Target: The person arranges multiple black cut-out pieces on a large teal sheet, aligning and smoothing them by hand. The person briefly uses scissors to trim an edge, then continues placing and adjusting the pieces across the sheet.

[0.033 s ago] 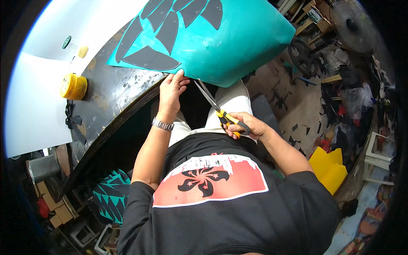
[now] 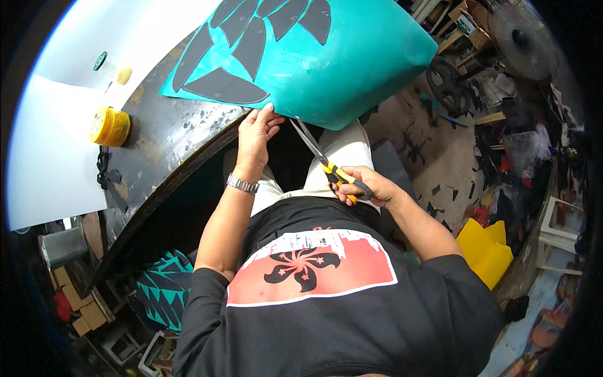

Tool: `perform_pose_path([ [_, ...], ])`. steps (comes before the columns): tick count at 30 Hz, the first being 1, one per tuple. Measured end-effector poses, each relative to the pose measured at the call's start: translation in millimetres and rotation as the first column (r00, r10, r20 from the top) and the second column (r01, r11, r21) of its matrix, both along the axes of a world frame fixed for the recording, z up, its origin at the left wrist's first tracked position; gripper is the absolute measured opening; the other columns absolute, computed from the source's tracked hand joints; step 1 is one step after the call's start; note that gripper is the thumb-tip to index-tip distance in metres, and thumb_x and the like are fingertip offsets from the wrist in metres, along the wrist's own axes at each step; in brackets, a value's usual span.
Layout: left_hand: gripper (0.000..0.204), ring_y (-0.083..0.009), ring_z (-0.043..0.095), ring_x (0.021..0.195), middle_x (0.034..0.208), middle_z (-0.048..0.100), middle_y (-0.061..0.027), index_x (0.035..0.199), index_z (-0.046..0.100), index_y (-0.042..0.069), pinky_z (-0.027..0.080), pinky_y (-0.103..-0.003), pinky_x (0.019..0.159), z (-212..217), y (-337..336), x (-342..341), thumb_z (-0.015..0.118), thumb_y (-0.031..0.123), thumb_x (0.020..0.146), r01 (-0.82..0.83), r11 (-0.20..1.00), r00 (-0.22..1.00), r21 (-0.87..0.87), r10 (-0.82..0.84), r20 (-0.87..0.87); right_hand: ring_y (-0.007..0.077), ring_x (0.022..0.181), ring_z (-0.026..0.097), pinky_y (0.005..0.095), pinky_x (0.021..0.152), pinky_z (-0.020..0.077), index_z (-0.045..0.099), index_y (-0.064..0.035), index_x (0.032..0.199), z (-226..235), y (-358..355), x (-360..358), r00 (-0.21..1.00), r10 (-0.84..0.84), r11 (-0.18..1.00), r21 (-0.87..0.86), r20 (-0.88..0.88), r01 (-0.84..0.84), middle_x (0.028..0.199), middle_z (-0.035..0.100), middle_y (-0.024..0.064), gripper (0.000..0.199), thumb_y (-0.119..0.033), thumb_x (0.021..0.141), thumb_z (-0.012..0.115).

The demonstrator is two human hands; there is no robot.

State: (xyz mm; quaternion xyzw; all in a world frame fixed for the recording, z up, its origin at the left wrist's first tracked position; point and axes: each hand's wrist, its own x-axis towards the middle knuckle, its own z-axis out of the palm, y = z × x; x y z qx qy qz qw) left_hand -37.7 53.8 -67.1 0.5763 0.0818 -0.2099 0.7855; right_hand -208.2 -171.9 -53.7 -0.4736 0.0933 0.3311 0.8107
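A large teal sheet [image 2: 370, 60] lies over the table's far side and hangs past its edge, with several dark grey curved pieces [image 2: 227, 87] on it. My left hand [image 2: 256, 132] pinches the sheet's near edge between thumb and fingers, below the lowest grey piece. In my right hand [image 2: 365, 185] are scissors [image 2: 321, 157] with yellow and black handles, held above my lap. Their long blades point up and left, and the tips are at the sheet's near edge, just right of my left hand. Whether the blades touch the sheet is hard to tell.
The dark table [image 2: 154, 135] curves along my left, bearing a yellow tub [image 2: 110, 127]. Teal and grey patterned pieces [image 2: 164, 289] are low at left. On the right are a yellow sheet [image 2: 482, 251], a fan [image 2: 521, 41] and dark scraps on the floor [image 2: 433, 163].
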Motion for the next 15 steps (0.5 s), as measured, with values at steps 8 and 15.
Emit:
perform_pose_path([
  [8,0.025,-0.0124,0.068,0.086,0.095,0.070,-0.0034,0.106,0.063,0.009,0.052,-0.026,0.077,10,-6,11,0.067,0.031,0.094,-0.048,0.995,0.999,-0.093,0.048,-0.003,0.0095,0.070,0.062,0.0217,0.065,0.0499,0.059,-0.0007,0.110,-6,16,8,0.999,0.037,0.999,0.002,0.015,-0.037,0.084,0.065,0.0056,0.034,-0.030,0.095,0.067],
  [15,0.029,-0.0193,0.071,0.088,0.099,0.069,-0.0105,0.108,0.060,0.003,0.058,-0.031,0.079,26,-1,24,0.066,0.029,0.095,-0.032,0.995,0.999,-0.099,0.034,0.016,0.0088,0.071,0.061,0.0199,0.065,0.0472,0.058,-0.0012,0.113,-8,29,18,1.000,0.028,1.000,-0.008,0.001,-0.028,0.085,0.065,0.0043,0.039,-0.033,0.094,0.068],
])
